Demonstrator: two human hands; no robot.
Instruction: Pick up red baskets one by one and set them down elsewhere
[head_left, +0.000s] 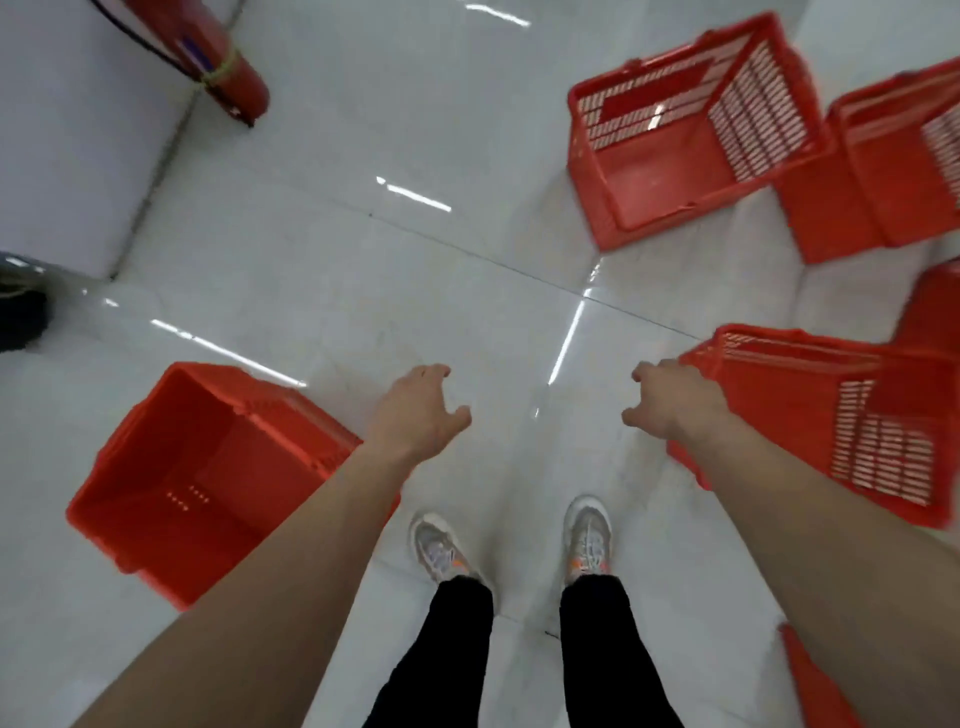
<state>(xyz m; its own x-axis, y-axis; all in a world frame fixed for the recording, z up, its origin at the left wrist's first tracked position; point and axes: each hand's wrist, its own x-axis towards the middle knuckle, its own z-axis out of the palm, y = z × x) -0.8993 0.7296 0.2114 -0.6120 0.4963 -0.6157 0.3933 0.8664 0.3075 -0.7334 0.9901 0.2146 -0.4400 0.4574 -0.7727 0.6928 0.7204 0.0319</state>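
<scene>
Both arms stretch forward and down over a glossy white tiled floor (322, 270), and neither hand holds anything. The left hand (415, 415) hangs with its fingers loosely curled, just beside the far corner of a red basket (208, 478) that stands upright on the floor, its opening toward the camera and nothing visible inside. The right hand (670, 400) is likewise loose and empty, its fingers lightly bent; it lies at the near edge of a second red basket (831, 415) tipped onto its side — whether it touches the rim cannot be told, since the arm covers that edge. Taking the upright basket as the landmark, the tipped one lies across from it on the far side of the person's two grey shoes (587, 535), and two more baskets (691, 145) lie beyond it, also on their sides and pressed together, with red edges of others at the frame border. Judging by this, little is gathered so far — one basket stands properly, while several lie scattered and unstacked. A red fire extinguisher (208, 57) leans in the corner well beyond the upright basket.
</scene>
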